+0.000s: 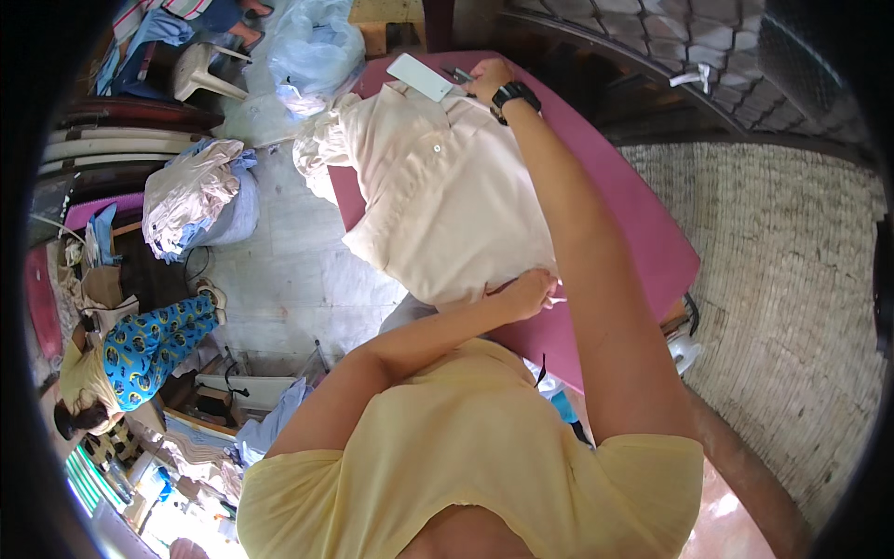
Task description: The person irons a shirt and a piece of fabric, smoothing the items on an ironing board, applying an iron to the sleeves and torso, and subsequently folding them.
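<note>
A cream garment (456,200) with gathered seams and a small button lies spread over a pink-maroon table (643,247). Its ruffled part hangs past the table's left edge. Close to my body, my left hand (533,293) is closed on the near edge of the cloth. My right arm stretches across to the far end, a black watch on its wrist. There my right hand (488,80) has its fingers closed on a small dark tool (457,74), whose exact kind I cannot make out. Just left of it lies a flat white rectangular object (419,76).
A pale plastic stool (207,73) and a bluish plastic bag (317,51) stand beyond the table. On the left floor sits a cloth bundle (200,196). Another person (140,359) bends at the lower left. A metal lattice (652,47) borders the far right.
</note>
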### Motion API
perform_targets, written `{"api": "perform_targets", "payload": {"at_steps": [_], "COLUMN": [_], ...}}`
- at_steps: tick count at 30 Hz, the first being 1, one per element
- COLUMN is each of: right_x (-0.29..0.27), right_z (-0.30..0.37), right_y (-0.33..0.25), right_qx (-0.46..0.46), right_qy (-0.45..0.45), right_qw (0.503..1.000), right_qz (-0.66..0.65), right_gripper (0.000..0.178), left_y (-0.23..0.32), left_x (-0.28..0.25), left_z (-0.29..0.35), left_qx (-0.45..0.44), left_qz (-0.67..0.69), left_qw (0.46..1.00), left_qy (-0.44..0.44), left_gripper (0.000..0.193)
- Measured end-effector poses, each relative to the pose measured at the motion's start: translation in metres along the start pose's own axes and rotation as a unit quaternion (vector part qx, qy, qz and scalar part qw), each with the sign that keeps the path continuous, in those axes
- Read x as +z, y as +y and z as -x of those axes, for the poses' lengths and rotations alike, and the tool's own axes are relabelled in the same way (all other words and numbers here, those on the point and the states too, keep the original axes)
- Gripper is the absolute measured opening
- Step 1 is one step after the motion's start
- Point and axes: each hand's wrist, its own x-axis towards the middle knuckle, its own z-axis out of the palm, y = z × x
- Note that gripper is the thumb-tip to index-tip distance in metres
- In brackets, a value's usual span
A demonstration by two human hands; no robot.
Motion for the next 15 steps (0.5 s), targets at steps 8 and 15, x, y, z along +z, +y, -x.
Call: {"api": "perform_targets", "payload": {"at_steps": [8, 15], "right_x": [-0.065, -0.110], "right_z": [0.071, 0.193], "right_y": [0.052, 0.109], "right_qx": [0.023, 0.170], "right_qy": [0.078, -0.115], "right_qw": [0.986, 0.859], "right_qz": [-0.146, -0.470], "right_gripper": [0.032, 0.046], "left_y": [0.004, -0.007], "left_x": [-0.046, -0.034], "left_z": [0.010, -0.016], "left_qx": [-0.150, -0.196], "left_qz": [0.314, 0.449], "left_qw": [0.924, 0.855], "left_qy": [-0.158, -0.171], "left_gripper": [0.026, 0.017]}}
